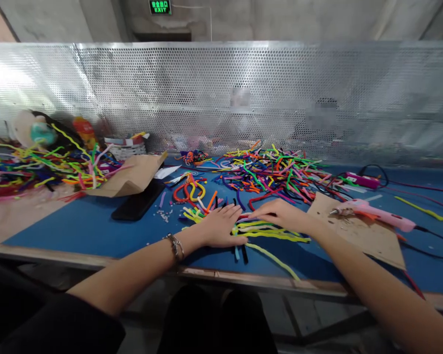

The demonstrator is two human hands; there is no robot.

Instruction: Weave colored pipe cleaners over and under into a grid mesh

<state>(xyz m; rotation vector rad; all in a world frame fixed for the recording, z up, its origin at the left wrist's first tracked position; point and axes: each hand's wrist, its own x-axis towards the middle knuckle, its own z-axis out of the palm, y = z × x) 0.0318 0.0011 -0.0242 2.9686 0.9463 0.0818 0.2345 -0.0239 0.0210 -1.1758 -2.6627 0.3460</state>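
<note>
My left hand (221, 227) lies flat, palm down, over a bundle of fuzzy pipe cleaners, pressing them to the blue table. Yellow-green pipe cleaners (276, 231) fan out to its right, and one long pale-yellow strand (275, 260) reaches the table's front edge. Short blue and black ends (244, 254) stick out below the palm. Beside it, my right hand (280, 215) has its fingers closed on a reddish pipe cleaner (245, 215) at the bundle's upper side. The bundle's middle is hidden under my left hand.
Behind my hands spreads a heap of multicoloured pipe cleaners (276, 172). A pink glue gun (384, 214) rests on cardboard (376, 241) at the right, its cord trailing. To the left are a black phone (136, 202), brown paper (133, 174) and another pile (40, 164). A perforated metal screen (206, 88) stands behind.
</note>
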